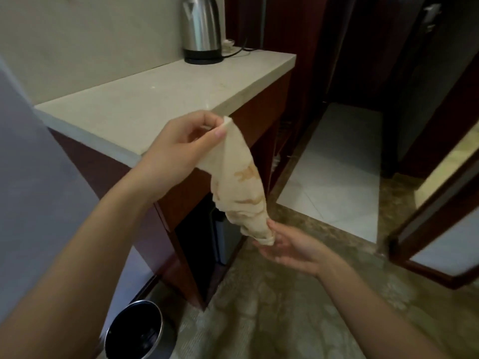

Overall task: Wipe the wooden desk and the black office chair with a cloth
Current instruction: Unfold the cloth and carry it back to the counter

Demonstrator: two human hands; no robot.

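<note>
Apparently only at the preparing stage. Centre of frame: cloth (241,182), pale with orange marks, hanging loose, pinched at its top corner by left hand (178,149). Lower centre: right hand (290,248), palm up, fingers relaxed and spread, touching the bunched bottom end, not gripping. Upper left: stone-topped table (145,104) with kettle (201,29) at its far end; bin (134,330) at lower left. No wooden desk or black chair in view. Judged not yet started on wiping; both surfaces left to do.

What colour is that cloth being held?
The cloth is cream with orange-brown marks; head view shows it.
</note>
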